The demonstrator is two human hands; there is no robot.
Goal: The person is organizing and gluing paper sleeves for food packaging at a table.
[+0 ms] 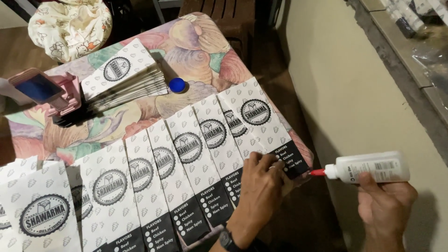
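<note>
Left hand (261, 186) flat, fingers spread, pinning the black end of the rightmost paper bag (261, 126) in a fanned, overlapping row at the table (196, 51) edge. Right hand (385, 205) curled round a white plastic glue bottle (371, 168), its red nozzle at that bag's corner. Neat bag stack (126, 79) and round blue cap (177, 85) on the floral cloth behind.

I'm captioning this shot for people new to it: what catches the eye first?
A fanned row of white printed paper bags runs across the floral tablecloth. At its right end the left hand presses on the last bags while the right hand holds a white glue bottle, red tip toward them.
</note>
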